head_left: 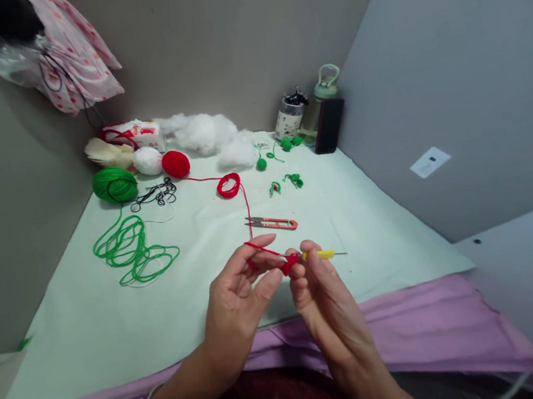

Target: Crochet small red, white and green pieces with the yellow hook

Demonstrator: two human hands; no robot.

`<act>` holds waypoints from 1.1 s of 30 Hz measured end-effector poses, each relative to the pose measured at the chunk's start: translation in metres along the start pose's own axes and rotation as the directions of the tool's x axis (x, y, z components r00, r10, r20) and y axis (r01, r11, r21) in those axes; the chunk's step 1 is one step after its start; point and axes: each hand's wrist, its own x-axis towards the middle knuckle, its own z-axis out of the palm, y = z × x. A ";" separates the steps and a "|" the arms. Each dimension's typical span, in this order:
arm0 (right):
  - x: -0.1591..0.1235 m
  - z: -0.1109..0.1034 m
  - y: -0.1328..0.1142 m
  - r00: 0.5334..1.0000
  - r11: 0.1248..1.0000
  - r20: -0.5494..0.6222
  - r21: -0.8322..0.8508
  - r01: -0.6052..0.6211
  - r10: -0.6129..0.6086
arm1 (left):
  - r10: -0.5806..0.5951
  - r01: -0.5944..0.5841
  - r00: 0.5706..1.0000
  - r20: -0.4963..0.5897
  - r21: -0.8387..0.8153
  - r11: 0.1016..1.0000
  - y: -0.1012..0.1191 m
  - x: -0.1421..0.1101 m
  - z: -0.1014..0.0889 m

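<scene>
Pale tabletop [211,235]: right fingers [326,275] clamped on yellow-handled hook [326,254]; left fingers [236,262] parted, red yarn [263,249] strung across

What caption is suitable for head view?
Left hand carries red yarn, right hand grips yellow-handled tool, orange snips beyond.

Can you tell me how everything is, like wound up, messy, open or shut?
Green ball, wound
White ball, wound
Red ball, wound
Black yarn, tangled
White stuffing, fluffy, loose
Snips, lying down, blades apart
Phone, propped up, screen dark
Yellow-handled hook, held in right hand
</scene>
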 end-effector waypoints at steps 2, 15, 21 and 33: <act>-0.003 0.002 0.001 1.000 1.000 -0.022 0.004 0.010 -0.010 | -0.003 0.003 1.000 -0.016 0.013 1.000 0.000 0.000 0.002; 0.009 -0.001 -0.004 0.976 0.969 0.127 -0.152 0.194 -0.175 | -0.095 0.096 0.995 0.016 -0.049 0.994 -0.004 0.007 -0.006; 0.009 -0.008 -0.018 0.939 0.925 0.247 -0.236 0.299 -0.240 | -0.076 0.073 0.996 0.045 0.068 0.995 0.005 0.007 -0.006; -0.011 -0.021 -0.015 0.650 0.381 0.572 -0.529 0.759 -0.501 | 0.108 -0.108 0.994 0.021 0.358 0.928 0.001 0.000 -0.009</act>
